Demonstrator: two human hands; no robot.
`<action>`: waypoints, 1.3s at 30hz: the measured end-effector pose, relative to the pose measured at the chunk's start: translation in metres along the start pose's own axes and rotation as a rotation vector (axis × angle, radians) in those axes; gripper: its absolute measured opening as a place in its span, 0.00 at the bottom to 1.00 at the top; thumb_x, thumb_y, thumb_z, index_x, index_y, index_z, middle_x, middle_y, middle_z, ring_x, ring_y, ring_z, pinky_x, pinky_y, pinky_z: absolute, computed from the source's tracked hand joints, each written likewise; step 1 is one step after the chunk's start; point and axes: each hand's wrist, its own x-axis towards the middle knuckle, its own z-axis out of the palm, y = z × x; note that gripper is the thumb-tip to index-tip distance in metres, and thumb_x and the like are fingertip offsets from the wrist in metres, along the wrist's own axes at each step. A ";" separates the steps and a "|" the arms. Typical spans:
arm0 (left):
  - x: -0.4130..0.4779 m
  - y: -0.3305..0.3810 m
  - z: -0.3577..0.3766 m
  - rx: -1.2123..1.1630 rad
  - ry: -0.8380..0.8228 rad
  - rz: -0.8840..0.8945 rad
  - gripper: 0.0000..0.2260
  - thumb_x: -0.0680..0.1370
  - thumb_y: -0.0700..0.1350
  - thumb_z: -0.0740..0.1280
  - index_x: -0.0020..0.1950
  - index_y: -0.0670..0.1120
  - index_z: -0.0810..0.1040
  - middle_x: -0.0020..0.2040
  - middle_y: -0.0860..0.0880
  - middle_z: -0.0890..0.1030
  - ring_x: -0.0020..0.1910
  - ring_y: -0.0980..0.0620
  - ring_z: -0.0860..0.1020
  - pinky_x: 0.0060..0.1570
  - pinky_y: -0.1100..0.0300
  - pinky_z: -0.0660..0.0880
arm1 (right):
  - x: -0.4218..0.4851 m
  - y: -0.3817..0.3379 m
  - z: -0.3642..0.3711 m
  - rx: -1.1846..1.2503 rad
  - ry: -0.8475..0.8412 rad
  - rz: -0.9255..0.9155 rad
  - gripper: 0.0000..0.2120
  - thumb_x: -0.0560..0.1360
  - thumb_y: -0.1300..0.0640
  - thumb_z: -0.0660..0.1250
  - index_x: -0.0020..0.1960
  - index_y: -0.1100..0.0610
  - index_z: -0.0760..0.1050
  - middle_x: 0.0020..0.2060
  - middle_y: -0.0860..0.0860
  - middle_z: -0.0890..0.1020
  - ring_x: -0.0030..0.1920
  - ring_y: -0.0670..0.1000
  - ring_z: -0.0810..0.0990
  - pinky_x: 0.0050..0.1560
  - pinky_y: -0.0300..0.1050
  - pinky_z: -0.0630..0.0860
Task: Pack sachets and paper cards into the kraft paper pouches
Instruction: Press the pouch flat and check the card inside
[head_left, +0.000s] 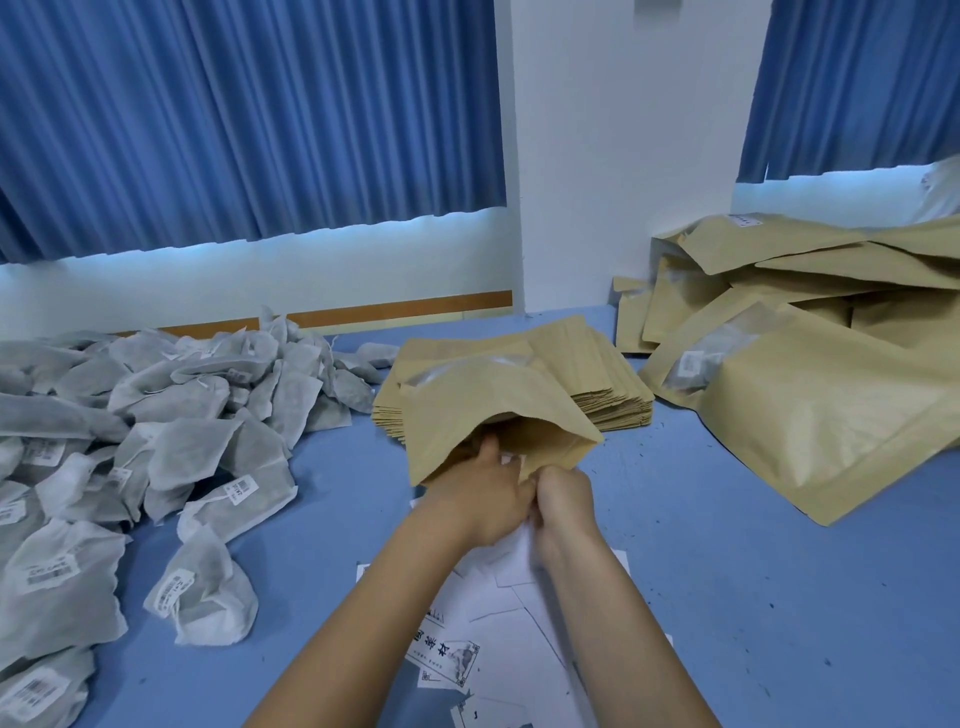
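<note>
Open pouch (498, 410) rests on a stack of flat pouches (608, 389), mouth toward the person. Left hand (483, 499) grips its lower lip, thumb inside. Right hand (563, 499), fingers curled, pinches a white card (511, 460) at the mouth. Sachets (156, 415) heaped at left; loose cards (498, 639) on the blue table (753, 597).

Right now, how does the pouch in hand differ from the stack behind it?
Held pouch gapes open at the mouth and bulges; the stack lies pressed flat. Held pouch is gripped at its mouth by left hand and right hand; stack rests on the table. Both are tan kraft paper.
</note>
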 end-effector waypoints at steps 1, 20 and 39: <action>0.002 -0.002 -0.001 -0.001 -0.011 -0.026 0.22 0.83 0.52 0.46 0.73 0.46 0.64 0.75 0.41 0.55 0.64 0.41 0.69 0.61 0.53 0.66 | -0.001 0.000 0.001 0.005 -0.012 -0.005 0.16 0.71 0.74 0.53 0.31 0.58 0.65 0.26 0.52 0.67 0.28 0.50 0.63 0.25 0.38 0.61; -0.016 0.002 -0.019 0.250 0.644 0.024 0.12 0.76 0.41 0.61 0.56 0.52 0.78 0.53 0.52 0.79 0.54 0.49 0.75 0.52 0.58 0.65 | -0.011 -0.007 0.011 0.445 -0.186 0.094 0.08 0.76 0.65 0.59 0.40 0.62 0.74 0.36 0.57 0.78 0.37 0.53 0.78 0.35 0.42 0.78; -0.026 -0.014 0.030 -1.988 0.570 -0.463 0.11 0.78 0.40 0.66 0.60 0.40 0.73 0.44 0.41 0.76 0.24 0.56 0.72 0.18 0.70 0.67 | 0.011 -0.001 -0.006 0.368 -0.036 0.019 0.07 0.75 0.68 0.66 0.53 0.66 0.75 0.47 0.59 0.81 0.46 0.56 0.80 0.32 0.42 0.79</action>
